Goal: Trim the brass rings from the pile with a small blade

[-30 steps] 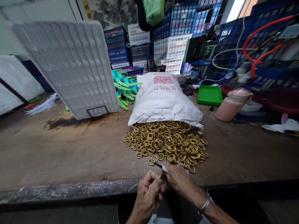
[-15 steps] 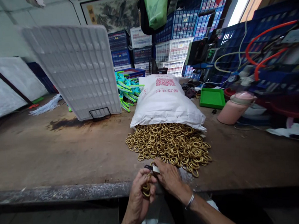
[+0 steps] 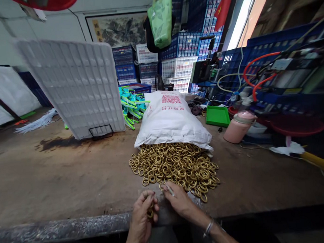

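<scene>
A heap of brass-coloured rings (image 3: 175,168) spills from the mouth of a white woven sack (image 3: 169,117). My left hand (image 3: 142,211) is just in front of the heap at the table's front edge, fingers curled around a few of the brass-coloured rings (image 3: 150,212). At the near edge of the heap is my right hand (image 3: 178,198), its fingertips against the rings. A small, thin, pale tool (image 3: 169,189) lies between its fingers; its exact kind is unclear.
A white ribbed plastic panel (image 3: 76,89) leans in a black wire stand (image 3: 101,131) at left. Green-and-teal plastic pieces (image 3: 131,105) lie behind the sack. To the right are a green tray (image 3: 217,116) and a pink bottle (image 3: 238,127). Crates (image 3: 179,68) stack behind.
My right hand has moved away from the left, to the heap's near edge, with the small tool still in it. My left hand keeps its rings. The view has shifted.
</scene>
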Demonstrator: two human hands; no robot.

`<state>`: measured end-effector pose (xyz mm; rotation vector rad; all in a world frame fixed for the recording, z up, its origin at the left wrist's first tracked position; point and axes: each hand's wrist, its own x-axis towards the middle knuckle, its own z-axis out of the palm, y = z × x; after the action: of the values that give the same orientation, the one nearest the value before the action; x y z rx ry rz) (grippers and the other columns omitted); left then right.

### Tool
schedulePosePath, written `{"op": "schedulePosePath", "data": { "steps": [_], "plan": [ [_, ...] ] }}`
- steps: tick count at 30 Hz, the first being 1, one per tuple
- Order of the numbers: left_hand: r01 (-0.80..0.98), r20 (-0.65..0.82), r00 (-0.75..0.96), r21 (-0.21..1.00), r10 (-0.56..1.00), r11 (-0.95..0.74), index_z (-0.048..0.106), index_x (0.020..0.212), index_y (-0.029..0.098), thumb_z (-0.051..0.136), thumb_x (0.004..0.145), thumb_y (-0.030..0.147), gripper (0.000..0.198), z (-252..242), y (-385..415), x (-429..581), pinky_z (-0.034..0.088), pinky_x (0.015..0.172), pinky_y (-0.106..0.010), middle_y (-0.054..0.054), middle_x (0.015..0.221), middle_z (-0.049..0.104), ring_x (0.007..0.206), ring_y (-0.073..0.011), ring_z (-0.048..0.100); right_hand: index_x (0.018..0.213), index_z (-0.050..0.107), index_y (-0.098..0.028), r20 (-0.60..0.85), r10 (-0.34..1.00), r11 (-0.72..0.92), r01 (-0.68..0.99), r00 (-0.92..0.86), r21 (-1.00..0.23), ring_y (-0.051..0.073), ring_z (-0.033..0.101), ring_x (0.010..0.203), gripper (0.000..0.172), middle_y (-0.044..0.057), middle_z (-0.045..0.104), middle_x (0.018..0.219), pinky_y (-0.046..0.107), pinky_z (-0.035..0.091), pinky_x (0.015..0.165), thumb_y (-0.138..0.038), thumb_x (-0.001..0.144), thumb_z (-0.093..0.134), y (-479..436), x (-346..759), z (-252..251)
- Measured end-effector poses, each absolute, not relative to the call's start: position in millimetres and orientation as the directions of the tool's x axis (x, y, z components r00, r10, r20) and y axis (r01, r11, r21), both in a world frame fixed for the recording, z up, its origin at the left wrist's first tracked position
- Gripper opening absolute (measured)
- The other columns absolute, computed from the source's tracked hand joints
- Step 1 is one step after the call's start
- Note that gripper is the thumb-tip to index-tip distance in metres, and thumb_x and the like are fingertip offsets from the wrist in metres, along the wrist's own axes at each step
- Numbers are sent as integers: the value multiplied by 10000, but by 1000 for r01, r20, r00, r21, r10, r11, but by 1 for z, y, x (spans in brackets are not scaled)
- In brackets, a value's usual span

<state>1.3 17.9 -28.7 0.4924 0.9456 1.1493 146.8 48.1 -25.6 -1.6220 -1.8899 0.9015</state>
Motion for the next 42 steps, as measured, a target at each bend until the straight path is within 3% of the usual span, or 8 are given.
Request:
{"op": "schedulePosePath", "data": {
  "steps": [4, 7, 11, 18, 25, 35, 39, 42],
  "plan": [
    [-239, -295, 52, 924, 954, 299, 544, 930, 152, 619, 655, 395, 374, -25, 26, 15, 282, 319, -146, 69, 453, 485, 332, -53, 380, 636, 418, -189, -175, 954, -101, 285, -246, -953, 63, 319, 486, 190, -74, 380, 535, 180, 264, 461, -351, 734, 435, 41, 153, -12],
    [-130, -267, 93, 952, 959, 278, 565, 828, 134, 590, 670, 409, 317, -21, 28, 24, 253, 310, -148, 86, 373, 422, 291, -42, 320, 648, 400, -199, -306, 903, -283, 117, -301, -952, 41, 207, 404, 245, -111, 283, 469, 175, 175, 386, -423, 705, 477, 34, 156, -8],
    [-122, -225, 95, 964, 970, 236, 545, 716, 147, 590, 671, 405, 265, -20, 27, 31, 240, 313, -145, 91, 372, 401, 292, -33, 304, 674, 373, -211, -380, 865, -389, 38, -327, -920, 28, 143, 343, 284, -135, 232, 443, 167, 125, 338, -471, 700, 485, 34, 160, -9],
    [-109, -252, 89, 959, 964, 261, 491, 686, 169, 588, 662, 451, 299, -19, 24, 38, 234, 302, -140, 91, 390, 402, 298, -36, 304, 665, 409, -197, -299, 929, -282, 104, -217, -954, 27, 219, 327, 311, -110, 335, 438, 168, 174, 334, -494, 756, 420, 39, 165, -30],
    [-206, -296, 267, 912, 917, 354, 474, 743, 168, 568, 688, 463, 315, -18, 24, 43, 254, 324, -131, 63, 524, 481, 339, -25, 349, 593, 411, -190, -143, 978, -115, 182, -151, -977, 54, 311, 400, 309, -82, 375, 440, 180, 263, 406, -441, 772, 405, 47, 177, -41],
    [-312, -261, 331, 877, 907, 366, 463, 729, 156, 519, 751, 434, 285, -14, 23, 49, 256, 335, -136, 42, 564, 473, 365, -21, 351, 581, 419, -194, -80, 977, -34, 222, -200, -974, 91, 415, 469, 292, -49, 445, 477, 207, 339, 487, -405, 778, 380, 45, 180, -18],
    [-341, -245, 313, 873, 917, 350, 430, 735, 172, 520, 752, 435, 278, -16, 22, 49, 269, 330, -137, 46, 570, 481, 369, -29, 364, 623, 444, -192, -16, 995, 24, 400, -97, -916, 99, 412, 501, 278, -41, 443, 525, 212, 336, 504, -394, 790, 354, 45, 183, -16],
    [-324, -244, 315, 880, 917, 346, 414, 727, 175, 506, 762, 436, 279, -19, 24, 50, 270, 322, -132, 52, 557, 474, 358, -26, 359, 639, 453, -196, 24, 991, 96, 574, -133, -813, 110, 438, 526, 211, -23, 489, 559, 214, 327, 524, -301, 784, 342, 42, 185, -20]
  ]
}}
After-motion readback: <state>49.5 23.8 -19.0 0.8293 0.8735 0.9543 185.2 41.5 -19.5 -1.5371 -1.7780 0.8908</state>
